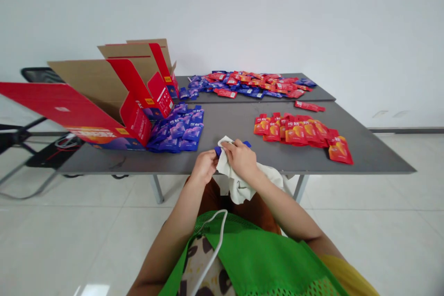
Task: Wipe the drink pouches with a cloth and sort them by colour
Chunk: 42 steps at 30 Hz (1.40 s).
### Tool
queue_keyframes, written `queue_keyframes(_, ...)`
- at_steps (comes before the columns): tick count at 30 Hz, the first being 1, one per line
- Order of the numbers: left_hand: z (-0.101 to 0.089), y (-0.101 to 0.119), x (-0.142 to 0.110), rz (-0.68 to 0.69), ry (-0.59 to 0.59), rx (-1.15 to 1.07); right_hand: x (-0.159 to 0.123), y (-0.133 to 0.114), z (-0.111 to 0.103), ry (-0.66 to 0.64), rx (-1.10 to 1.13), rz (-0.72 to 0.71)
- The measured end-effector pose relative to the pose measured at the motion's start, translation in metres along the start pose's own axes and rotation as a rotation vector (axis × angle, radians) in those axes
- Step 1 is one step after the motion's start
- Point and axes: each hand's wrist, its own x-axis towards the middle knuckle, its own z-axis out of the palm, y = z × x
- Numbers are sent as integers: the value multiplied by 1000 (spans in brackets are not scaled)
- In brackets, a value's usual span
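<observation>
My left hand [205, 164] pinches a small blue packet [218, 150] at the near edge of the grey table [229, 122]. My right hand [241, 158] is closed on a white cloth [243, 185] pressed over that packet; another blue corner of the packet shows beyond my fingers. The cloth hangs down toward my lap. A pile of blue packets [180, 127] lies just left of my hands, and a row of red packets [301, 133] lies to the right.
Open red-and-brown cardboard boxes [104, 97] lie on the table's left side. A mixed heap of red and blue packets [249, 84] covers the far table. A dark chair [38, 74] stands at far left. White tiled floor surrounds the table.
</observation>
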Motion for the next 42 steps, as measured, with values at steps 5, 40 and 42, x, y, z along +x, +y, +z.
queue_keyframes(5,5,11,-4,-114,6,-43,1,33,-7,-24,-113,184)
queue_keyframes(40,3,12,7,-186,-139,371,2,38,-9,-21,-75,185)
queue_keyframes(42,-3,10,4,-166,-145,296,2,41,-7,-4,-53,216)
